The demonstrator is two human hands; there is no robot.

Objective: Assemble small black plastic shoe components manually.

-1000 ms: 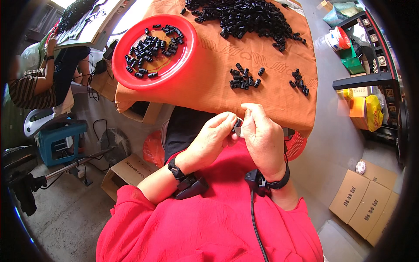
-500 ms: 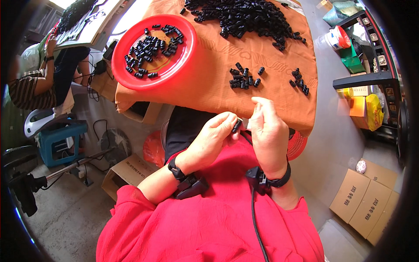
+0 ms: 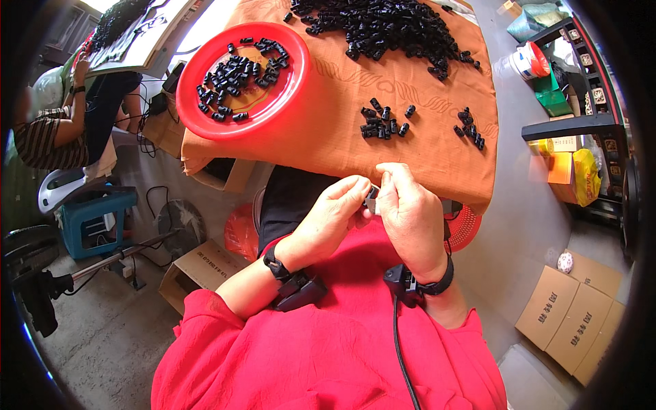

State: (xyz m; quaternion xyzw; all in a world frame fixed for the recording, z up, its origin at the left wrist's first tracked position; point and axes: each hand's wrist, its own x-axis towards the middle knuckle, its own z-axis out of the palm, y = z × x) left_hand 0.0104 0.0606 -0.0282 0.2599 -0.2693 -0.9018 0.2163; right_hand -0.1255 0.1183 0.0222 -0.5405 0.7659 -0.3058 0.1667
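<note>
In front of my body, just off the table's near edge, my left hand [image 3: 329,210] is closed on a small black cylindrical plastic part [image 3: 369,193], pinched between thumb and fingers. My right hand [image 3: 414,222] meets it there, its thumb and forefinger pinching a small flat greyish piece [image 3: 371,203] against the part. What kind of piece this is cannot be made out. Similar black parts lie on the orange cloth: a small group [image 3: 383,123] beyond my hands and another [image 3: 470,128] at the right. A red round tray [image 3: 298,102] at the left holds several more.
A large heap of black parts [image 3: 383,31] covers the table's far side. The orange tablecloth [image 3: 328,133] hangs over the near edge. Cardboard boxes [image 3: 567,321] stand on the floor at right, beside a black shelf [image 3: 574,126]. Another person [image 3: 51,133] sits at far left near a blue stool [image 3: 99,222].
My right hand has moved slightly left and in, bringing the greyish piece up against the black part. My left hand stays nearly where it was.
</note>
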